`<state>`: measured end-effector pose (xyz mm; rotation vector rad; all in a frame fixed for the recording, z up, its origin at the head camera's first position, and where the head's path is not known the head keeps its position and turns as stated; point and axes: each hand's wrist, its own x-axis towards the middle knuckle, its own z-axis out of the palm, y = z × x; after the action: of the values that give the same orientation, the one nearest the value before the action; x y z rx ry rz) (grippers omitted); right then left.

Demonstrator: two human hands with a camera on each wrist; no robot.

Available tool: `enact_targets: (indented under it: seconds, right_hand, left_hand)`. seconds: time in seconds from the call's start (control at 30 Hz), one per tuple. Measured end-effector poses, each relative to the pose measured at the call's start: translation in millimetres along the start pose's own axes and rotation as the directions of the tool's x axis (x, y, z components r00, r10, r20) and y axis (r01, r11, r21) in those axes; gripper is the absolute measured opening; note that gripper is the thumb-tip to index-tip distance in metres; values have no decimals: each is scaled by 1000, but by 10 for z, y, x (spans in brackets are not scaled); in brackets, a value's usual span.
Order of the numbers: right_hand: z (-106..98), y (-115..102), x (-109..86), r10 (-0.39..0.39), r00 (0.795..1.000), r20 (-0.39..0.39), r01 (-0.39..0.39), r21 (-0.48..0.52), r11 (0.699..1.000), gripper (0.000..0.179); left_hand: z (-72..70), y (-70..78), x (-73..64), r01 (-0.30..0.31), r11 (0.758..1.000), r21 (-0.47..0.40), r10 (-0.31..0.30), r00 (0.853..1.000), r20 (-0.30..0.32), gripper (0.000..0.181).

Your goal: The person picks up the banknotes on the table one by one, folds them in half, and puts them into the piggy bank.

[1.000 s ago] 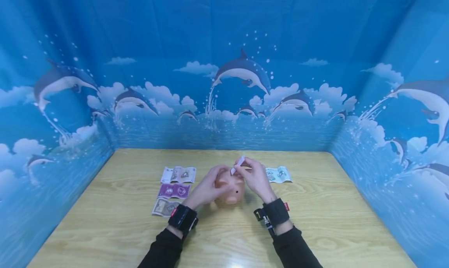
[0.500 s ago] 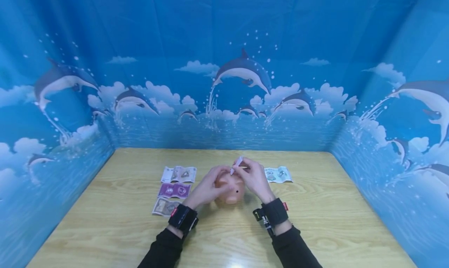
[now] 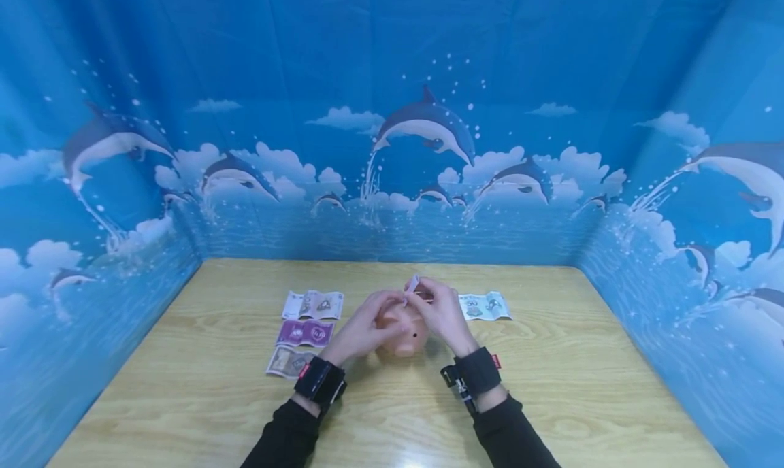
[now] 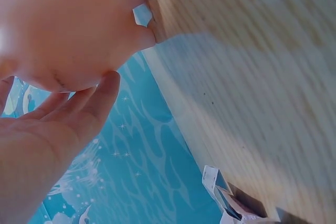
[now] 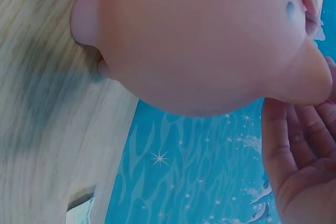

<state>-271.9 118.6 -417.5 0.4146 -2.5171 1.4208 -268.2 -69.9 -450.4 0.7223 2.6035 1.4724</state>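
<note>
A pinkish-orange piggy bank [image 3: 404, 349] stands on the table, its snout toward me. My left hand [image 3: 365, 328] holds it from the left, thumb across the front and fingers over the top; in the left wrist view, the fingertips [image 4: 109, 83] press on its side. Above its back, my right hand [image 3: 446, 315] pinches a narrow folded banknote [image 3: 414, 283], tilted, with its lower end right at the top of the bank. The right wrist view has the right hand's curled fingers [image 5: 278, 135] beside the pig's ear [image 5: 310, 74]; the note is hidden there.
Left of the bank lie a pale banknote [image 3: 313, 305], a purple one [image 3: 304, 332] and a grey-brown one [image 3: 288, 362], one below another. A pale green banknote [image 3: 486, 306] lies behind the right hand. A blue dolphin-print curtain [image 3: 392, 230] borders the wooden table [image 3: 569, 373].
The folded banknote has sunk lower toward the bank's top and a little left, and my right hand has shifted slightly left with it. My left hand and the bank stay put.
</note>
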Motion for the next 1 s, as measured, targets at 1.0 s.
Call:
enact_targets:
  seconds: [1.0]
  right_hand:
    - [31,28,-2,-16,999,45,16,-9,1000,31]
  left_hand:
    - [113,-18,-12,129,990,53,-130,991,14,105]
